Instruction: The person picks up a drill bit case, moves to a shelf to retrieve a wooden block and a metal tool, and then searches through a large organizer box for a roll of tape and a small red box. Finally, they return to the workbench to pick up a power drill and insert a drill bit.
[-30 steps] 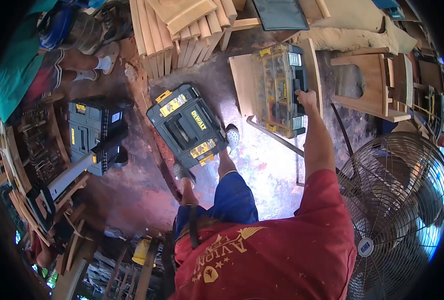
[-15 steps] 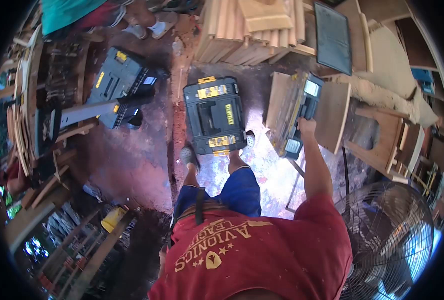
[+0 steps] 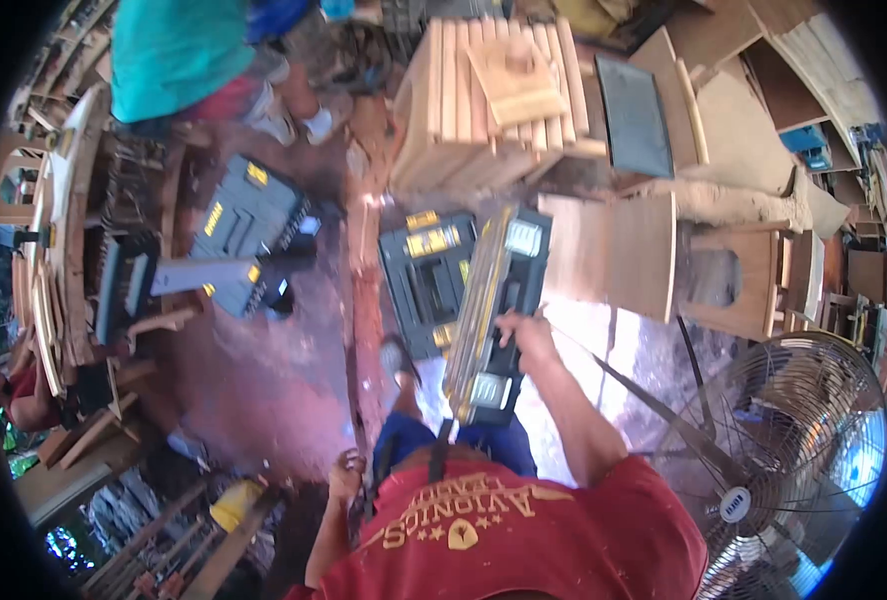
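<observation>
A flat organizer case with a clear lid, a dark base and yellow trim [image 3: 478, 320] is carried by its side handle in the right hand [image 3: 531, 338]; the fingers are clamped around that handle. The case is held on edge, in front of the legs, and overlaps in view the right part of a black plastic toolbox with yellow latches [image 3: 401, 290]. Whether the two touch cannot be told. By the left hip, the left hand [image 3: 345, 475] is held with its fingers loosely bent and apart, and nothing is seen in it.

Since the case is borne at one side only, it is best gripped at the handle's middle, so that both pale latches [image 3: 523, 238] [image 3: 491, 390] are balanced evenly. Swing should be damped by a slow arm, and the lid's lower edge could be steadied by the left hand. Knocks against the toolbox, the grey clog [image 3: 399, 358] and the round wire-caged fan [image 3: 734, 504] should be avoided.
</observation>
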